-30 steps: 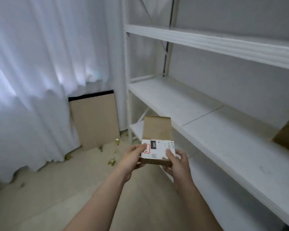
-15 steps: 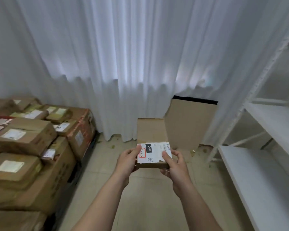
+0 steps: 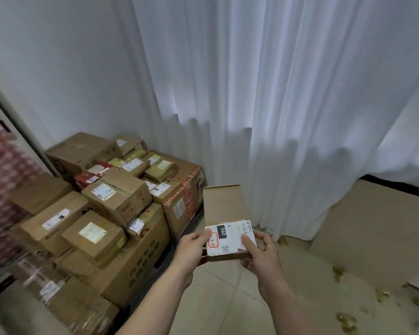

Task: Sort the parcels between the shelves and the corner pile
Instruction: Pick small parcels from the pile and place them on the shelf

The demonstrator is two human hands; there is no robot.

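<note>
- A person is holding a small parcel out in front with both hands, above the tiled floor.
- The left grip is closing on the parcel's left edge, with the thumb pressing down on the white label and the fingers curling underneath.
- The right grip is pinching the right edge the same way, thumb on the label and fingers curled under the box.
- The label is facing up, showing "060" on a black patch, a red-outlined box with handwriting and a small square code. Plain brown cardboard is showing beyond it.
- The parcel is hanging just to the right of the corner pile, near it but not touching.
- That pile is sitting in the corner against the wall. It is made of brown boxes stacked in several layers, most with white labels on top.
- A white curtain is hanging behind, reaching down to the floor.
- A flat sheet of cardboard is leaning at the right, in front of the curtain.
- Yellowish scraps are lying scattered on the floor at the lower right.
</note>
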